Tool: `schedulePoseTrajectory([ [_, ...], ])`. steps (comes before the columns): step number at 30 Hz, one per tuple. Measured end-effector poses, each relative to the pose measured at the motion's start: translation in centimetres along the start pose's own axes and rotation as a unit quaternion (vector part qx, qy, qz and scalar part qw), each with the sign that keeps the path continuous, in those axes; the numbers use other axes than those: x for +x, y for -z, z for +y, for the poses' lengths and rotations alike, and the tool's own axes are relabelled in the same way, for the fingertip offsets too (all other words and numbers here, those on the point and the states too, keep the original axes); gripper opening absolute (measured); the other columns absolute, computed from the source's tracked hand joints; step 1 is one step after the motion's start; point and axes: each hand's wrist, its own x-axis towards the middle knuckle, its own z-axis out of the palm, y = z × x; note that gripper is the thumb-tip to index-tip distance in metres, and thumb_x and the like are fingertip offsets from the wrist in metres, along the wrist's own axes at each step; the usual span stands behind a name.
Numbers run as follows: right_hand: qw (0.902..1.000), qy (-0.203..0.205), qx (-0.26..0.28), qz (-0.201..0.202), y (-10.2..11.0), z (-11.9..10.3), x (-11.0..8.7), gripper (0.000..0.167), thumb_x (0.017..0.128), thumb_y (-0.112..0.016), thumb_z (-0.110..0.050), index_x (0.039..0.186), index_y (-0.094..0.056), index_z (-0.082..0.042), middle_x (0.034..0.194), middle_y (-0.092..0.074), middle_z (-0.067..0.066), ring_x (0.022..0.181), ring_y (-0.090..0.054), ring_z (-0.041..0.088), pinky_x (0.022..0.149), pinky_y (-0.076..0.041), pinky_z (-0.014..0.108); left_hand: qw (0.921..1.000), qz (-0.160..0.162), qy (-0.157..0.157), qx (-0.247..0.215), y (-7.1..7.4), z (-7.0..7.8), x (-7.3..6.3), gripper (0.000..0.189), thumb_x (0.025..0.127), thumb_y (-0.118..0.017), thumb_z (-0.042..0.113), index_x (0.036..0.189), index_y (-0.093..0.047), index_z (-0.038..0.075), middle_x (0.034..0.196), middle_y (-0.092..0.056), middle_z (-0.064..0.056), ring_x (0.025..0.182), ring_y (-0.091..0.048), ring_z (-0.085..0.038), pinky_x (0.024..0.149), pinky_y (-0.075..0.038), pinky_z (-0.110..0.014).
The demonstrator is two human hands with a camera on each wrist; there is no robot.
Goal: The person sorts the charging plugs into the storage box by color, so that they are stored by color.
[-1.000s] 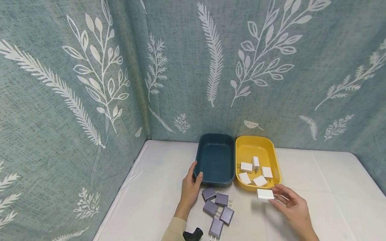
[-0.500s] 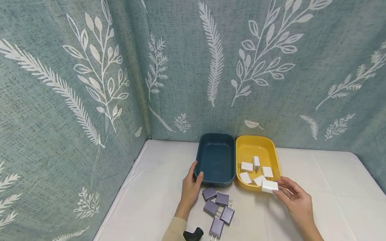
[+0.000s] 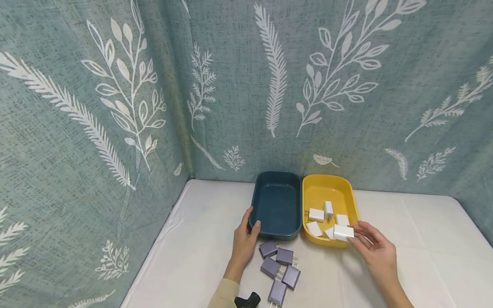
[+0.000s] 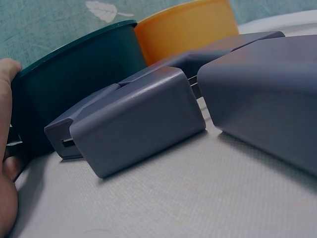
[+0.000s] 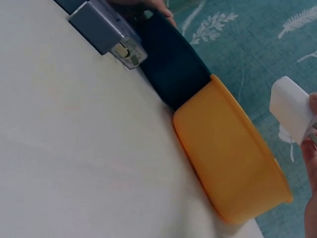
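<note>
- Fingers (image 3: 369,231) of the right hand (image 3: 379,252), lower right in the head view, are nearly together, pinching a white adapter (image 3: 343,232).
- They have the adapter by its right-hand end, where the metal prongs are; its plain white body juts left, beyond the fingertips. Whether they press the prongs or only the casing cannot be told.
- Held there, the adapter overlaps the near right part of the yellow tray (image 3: 326,188); in the right wrist view it shows at the right edge, raised above that tray's rim.
- Five loose white adapters (image 3: 316,214) lie inside the yellow tray, toward its near end.
- At lower centre, the left hand (image 3: 245,241) touches the near left corner of the dark blue tray (image 3: 276,209), thumb spread from forefinger.
- Just right of that hand, five purple adapters (image 3: 271,267) lie clustered on the white surface (image 3: 208,222), below the dark blue tray.
- Both trays stand side by side before a leaf-patterned cloth (image 3: 231,85).
</note>
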Motion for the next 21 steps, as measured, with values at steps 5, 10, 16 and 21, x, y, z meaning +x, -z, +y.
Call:
schedulePoseTrajectory([
  [5,0.9999,0.005,0.012,0.003,-0.3,-0.2,0.5,0.047,0.073,-0.065,0.027,0.117,-0.06,0.011,0.101,-0.074,0.0,0.095,-0.07,0.006,0.082,-0.056,0.018,1.0,0.0,0.0,-0.002,0.0,0.0,0.0,0.054,0.099,-0.054,0.033,0.15,-0.038,0.019,0.152,-0.044,-0.01,0.138,-0.046,-0.026,0.111,-0.041,-0.042],
  [10,0.9999,-0.005,-0.012,0.008,-0.5,-0.4,1.0,0.046,0.073,-0.068,0.024,0.117,-0.06,0.009,0.099,-0.074,-0.003,0.095,-0.069,0.004,0.081,-0.055,0.016,1.0,0.004,0.002,0.0,0.1,-0.1,0.0,0.054,0.099,-0.054,0.034,0.15,-0.038,0.021,0.152,-0.044,-0.01,0.138,-0.046,-0.027,0.112,-0.04,-0.042],
  [16,0.9984,-0.016,-0.053,0.014,-0.3,-0.5,1.8,0.048,0.075,-0.072,0.017,0.12,-0.056,0.015,0.099,-0.073,-0.006,0.095,-0.068,0.001,0.081,-0.055,0.013,1.0,0.007,-0.001,-0.004,0.1,-0.3,-0.1,0.054,0.099,-0.055,0.034,0.149,-0.039,0.021,0.151,-0.044,-0.01,0.137,-0.046,-0.026,0.111,-0.04,-0.042],
  [21,0.9968,-0.032,-0.065,0.034,-0.2,-0.3,2.3,0.049,0.075,-0.072,0.017,0.12,-0.055,0.016,0.096,-0.072,-0.007,0.092,-0.068,0.001,0.08,-0.055,0.013,0.9998,0.006,-0.011,-0.013,-0.1,-0.2,0.0,0.054,0.099,-0.055,0.033,0.149,-0.04,0.021,0.151,-0.045,-0.01,0.137,-0.046,-0.028,0.111,-0.04,-0.045],
])
